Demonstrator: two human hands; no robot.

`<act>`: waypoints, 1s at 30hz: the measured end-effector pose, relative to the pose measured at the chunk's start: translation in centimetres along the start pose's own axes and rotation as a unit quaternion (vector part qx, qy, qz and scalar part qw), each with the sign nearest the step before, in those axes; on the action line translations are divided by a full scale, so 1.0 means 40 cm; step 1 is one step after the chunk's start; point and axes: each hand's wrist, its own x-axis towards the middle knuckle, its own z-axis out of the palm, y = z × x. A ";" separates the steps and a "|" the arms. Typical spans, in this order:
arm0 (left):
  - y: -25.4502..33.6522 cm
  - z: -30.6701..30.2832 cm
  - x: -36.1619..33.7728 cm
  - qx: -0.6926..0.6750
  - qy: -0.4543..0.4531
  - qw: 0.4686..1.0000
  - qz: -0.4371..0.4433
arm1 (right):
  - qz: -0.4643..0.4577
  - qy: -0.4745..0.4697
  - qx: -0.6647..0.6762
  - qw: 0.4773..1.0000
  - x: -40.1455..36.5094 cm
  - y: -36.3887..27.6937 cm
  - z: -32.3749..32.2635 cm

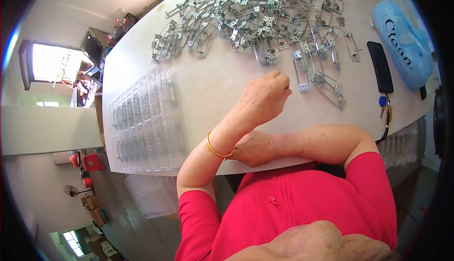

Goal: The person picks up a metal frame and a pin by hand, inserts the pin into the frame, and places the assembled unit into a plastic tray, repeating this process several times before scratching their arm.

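Note:
My left hand [267,95], with a gold bracelet [218,153] on its wrist, is above the white table [213,95] with its fingers curled closed. Whatever it may hold is hidden. Partly under the left forearm, near the table's front edge, lies my right hand [255,148]; its fingertips are hidden. Beyond the left hand spreads a large tangled pile of metal brackets with wire loops [265,20]. A few loose brackets [331,88] lie right of the left hand, touching neither hand.
Clear plastic trays [146,119] with rows of metal parts stand on the left. At the right are a black phone [379,67], a key on a cord [382,102] and a blue "Clean" package [404,46]. More clear trays [153,195] are below the table's left edge.

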 end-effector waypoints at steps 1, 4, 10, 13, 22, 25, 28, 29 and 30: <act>-0.013 0.008 0.005 -0.008 0.019 1.000 -0.009 | 0.009 -0.017 -0.006 1.000 -0.005 -0.001 0.000; -0.065 0.000 0.013 -0.014 0.045 0.995 -0.088 | 0.048 -0.095 -0.034 0.994 -0.004 -0.014 -0.021; -0.168 -0.044 0.000 0.010 0.123 0.978 -0.169 | 0.077 -0.133 -0.029 0.988 0.003 -0.014 -0.020; -0.153 -0.038 -0.002 0.005 0.116 0.981 -0.155 | 0.092 -0.132 -0.027 0.987 -0.007 -0.021 -0.031; -0.028 0.075 0.044 -0.011 -0.027 0.998 -0.063 | 0.037 -0.074 -0.003 0.997 -0.002 0.006 0.007; -0.024 0.104 0.056 -0.006 -0.040 0.998 -0.046 | 0.010 -0.033 0.015 0.999 0.011 -0.012 -0.030; -0.011 0.127 0.064 -0.026 -0.056 0.997 -0.046 | 0.002 -0.034 0.022 0.999 0.013 -0.016 -0.030; -0.009 0.128 0.066 -0.025 -0.058 0.997 -0.045 | 0.013 -0.055 0.029 0.998 0.011 -0.014 -0.025; -0.006 0.128 0.069 -0.028 -0.059 0.997 -0.048 | 0.013 -0.053 0.028 0.998 0.008 -0.013 -0.022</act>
